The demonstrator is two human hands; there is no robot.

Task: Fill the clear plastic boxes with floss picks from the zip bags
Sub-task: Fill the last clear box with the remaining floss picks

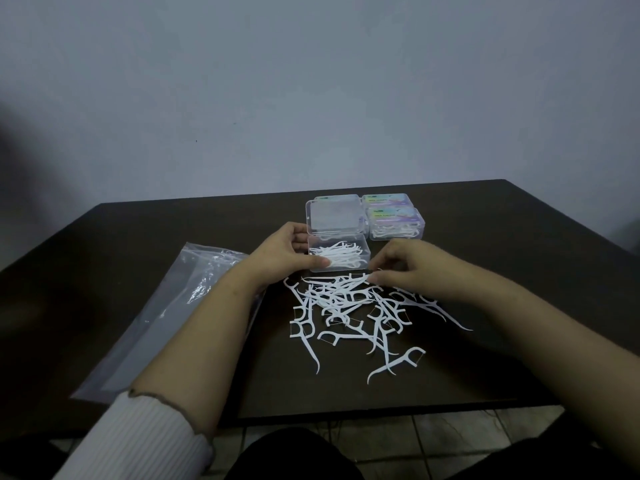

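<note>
we have the open box [338, 255] just beyond the pile of picks [349, 308] on the table [485, 237], its lid [335, 213] flipped back. our left hand [284, 252] grips the box's left side, thumb at the near corner. our right hand [403, 266] has its fingers curled down at the top of the pile, pinching what looks like a pick or two; how many we cannot tell. the box is partly filled, with much of the pile left.

to do this step well, we keep the left hand steady so the light box does not skid. we gather picks that lie the same way, lift them clear of tangled neighbours, and lay them flat along the box's length so the lid can close. the bag [166, 317] lies flat at the left, and two closed boxes [394, 218] sit behind on the right.
</note>
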